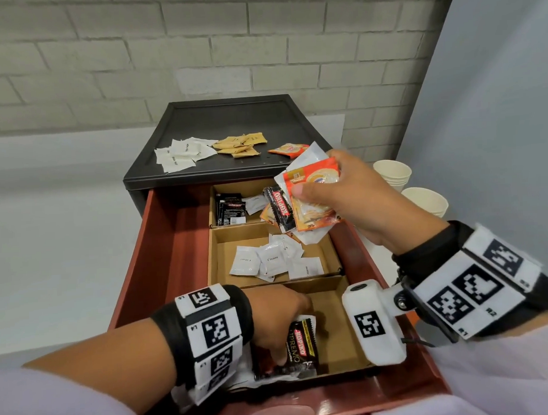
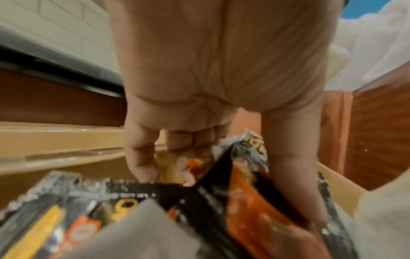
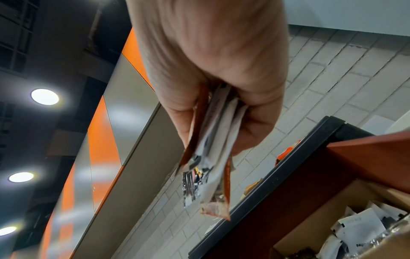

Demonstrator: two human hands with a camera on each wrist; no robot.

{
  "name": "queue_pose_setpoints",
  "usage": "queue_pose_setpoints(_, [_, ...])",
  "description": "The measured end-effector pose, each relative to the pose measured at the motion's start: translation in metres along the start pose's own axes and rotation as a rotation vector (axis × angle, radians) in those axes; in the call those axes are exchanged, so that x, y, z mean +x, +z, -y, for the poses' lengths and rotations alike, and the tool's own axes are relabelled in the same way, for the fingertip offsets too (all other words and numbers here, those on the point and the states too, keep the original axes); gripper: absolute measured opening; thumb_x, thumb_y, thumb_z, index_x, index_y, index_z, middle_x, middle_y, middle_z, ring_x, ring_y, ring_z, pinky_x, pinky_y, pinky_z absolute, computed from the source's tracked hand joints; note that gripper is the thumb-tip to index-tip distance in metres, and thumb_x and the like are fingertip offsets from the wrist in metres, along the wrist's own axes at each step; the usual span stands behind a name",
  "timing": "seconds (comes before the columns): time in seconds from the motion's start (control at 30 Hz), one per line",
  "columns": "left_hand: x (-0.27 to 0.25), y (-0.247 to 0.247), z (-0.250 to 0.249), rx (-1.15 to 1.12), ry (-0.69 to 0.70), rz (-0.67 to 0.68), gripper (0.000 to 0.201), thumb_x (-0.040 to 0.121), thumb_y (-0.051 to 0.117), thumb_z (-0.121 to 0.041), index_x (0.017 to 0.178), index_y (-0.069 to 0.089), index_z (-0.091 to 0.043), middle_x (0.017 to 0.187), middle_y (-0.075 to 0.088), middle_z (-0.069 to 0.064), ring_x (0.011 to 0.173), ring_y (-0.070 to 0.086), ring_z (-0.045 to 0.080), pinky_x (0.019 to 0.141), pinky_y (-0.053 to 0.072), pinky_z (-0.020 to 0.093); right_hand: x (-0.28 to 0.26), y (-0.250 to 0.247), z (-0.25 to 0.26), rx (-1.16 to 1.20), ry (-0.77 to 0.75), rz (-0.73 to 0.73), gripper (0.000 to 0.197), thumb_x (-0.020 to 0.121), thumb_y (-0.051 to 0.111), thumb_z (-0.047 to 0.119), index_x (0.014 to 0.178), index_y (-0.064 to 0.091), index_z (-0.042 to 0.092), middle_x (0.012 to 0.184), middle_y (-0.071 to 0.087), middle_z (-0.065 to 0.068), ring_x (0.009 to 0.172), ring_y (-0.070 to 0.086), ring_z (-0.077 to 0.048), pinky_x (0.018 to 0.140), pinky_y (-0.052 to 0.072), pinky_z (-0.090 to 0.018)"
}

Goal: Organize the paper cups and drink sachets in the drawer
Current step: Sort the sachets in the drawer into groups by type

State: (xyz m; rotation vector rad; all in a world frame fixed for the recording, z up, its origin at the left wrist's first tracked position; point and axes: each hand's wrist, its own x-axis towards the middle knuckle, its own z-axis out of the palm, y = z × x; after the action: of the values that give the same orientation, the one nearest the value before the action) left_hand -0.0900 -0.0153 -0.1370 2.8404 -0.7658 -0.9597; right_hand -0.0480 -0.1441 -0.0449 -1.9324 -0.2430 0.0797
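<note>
A red-brown drawer (image 1: 174,242) stands pulled out at the centre of the head view, a cardboard divider (image 1: 215,259) splitting its right half into three compartments. At centre right, the right hand (image 1: 337,202) is clenched around a fanned bundle of sachets (image 1: 306,200), orange, white and black, held above the far and middle compartments; the right wrist view shows the same bundle (image 3: 208,157) edge-on, pinched between thumb and fingers. At lower centre, the left hand (image 1: 276,316) reaches down into the nearest compartment, its fingers closed on a black coffee sachet (image 1: 299,343) that stands tilted among other packets; the left wrist view, blurred, shows the fingertips (image 2: 142,168) gripping black and orange wrappers (image 2: 244,201) inside the cardboard wall.

The middle compartment holds loose white creamer sachets (image 1: 268,260). The far compartment holds black sachets (image 1: 231,208) at its left side, with a white one beside them.

Above the drawer, on the dark cabinet top (image 1: 226,122), lie three separate groups: white sachets (image 1: 184,154) at the left, tan sachets (image 1: 239,145) in the middle, and an orange sachet (image 1: 286,149) at the right, just behind the raised bundle. At the right edge of the frame, behind the right hand, stand paper cups (image 1: 392,172), one stack and another cup (image 1: 428,202) nearer the camera. A pale brick wall (image 1: 137,57) fills the upper part of the frame.
</note>
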Motion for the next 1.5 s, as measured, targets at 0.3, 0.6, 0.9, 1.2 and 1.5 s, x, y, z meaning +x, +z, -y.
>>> queue_pose_setpoints(0.3, [-0.002,-0.001,0.005,-0.18,0.118,0.003,0.026,0.076,0.076,-0.015,0.099,0.065,-0.015,0.099,0.07,0.004,0.081,0.059,0.015,0.073,0.046,0.025,-0.002,0.0,-0.001,0.024,-0.018,0.015,0.048,0.08,0.072,0.027,0.122,0.047,0.023,0.115,0.061,0.002,0.101,0.062,-0.016,0.083,0.054,-0.031])
queue_pose_setpoints(0.6, [-0.03,-0.036,0.042,-1.378,0.159,-0.356,0.024,0.084,0.052,0.013,0.104,0.063,0.004,0.086,0.072,0.009,0.07,0.07,0.016,0.058,0.056,0.024,0.011,-0.007,-0.005,0.259,-0.045,-0.038,0.03,0.077,0.075,0.017,0.096,0.054,0.025,0.101,0.067,-0.004,0.093,0.066,-0.021,0.085,0.055,-0.04])
queue_pose_setpoints(0.9, [-0.038,-0.056,0.052,-1.945,0.045,-0.592,0.027,0.093,0.043,-0.007,0.117,0.056,-0.005,0.11,0.067,0.019,0.087,0.066,0.029,0.064,0.059,0.036,0.034,0.035,0.0,0.536,0.037,0.036,0.021,0.084,0.067,0.011,0.103,0.061,0.018,0.094,0.07,-0.001,0.082,0.068,-0.015,0.066,0.056,-0.026])
queue_pose_setpoints(1.2, [-0.036,-0.067,0.051,-2.141,0.222,-0.607,0.052,0.076,0.05,-0.059,0.077,0.079,-0.015,0.094,0.073,0.013,0.077,0.072,0.026,0.074,0.054,0.046,0.049,0.067,-0.004,0.416,0.075,0.108,0.009,0.088,0.064,0.022,0.097,0.066,0.02,0.096,0.072,-0.005,0.089,0.07,-0.019,0.084,0.056,-0.039])
queue_pose_setpoints(1.5, [-0.016,-0.05,0.069,-2.25,0.248,-0.65,0.031,0.071,0.062,-0.026,0.09,0.073,-0.004,0.095,0.069,0.019,0.084,0.067,0.03,0.082,0.051,0.046,0.052,0.084,-0.015,0.186,0.014,0.181,0.004,0.093,0.051,0.036,0.092,0.051,0.032,0.127,0.051,-0.003,0.111,0.057,-0.017,0.094,0.049,-0.034])
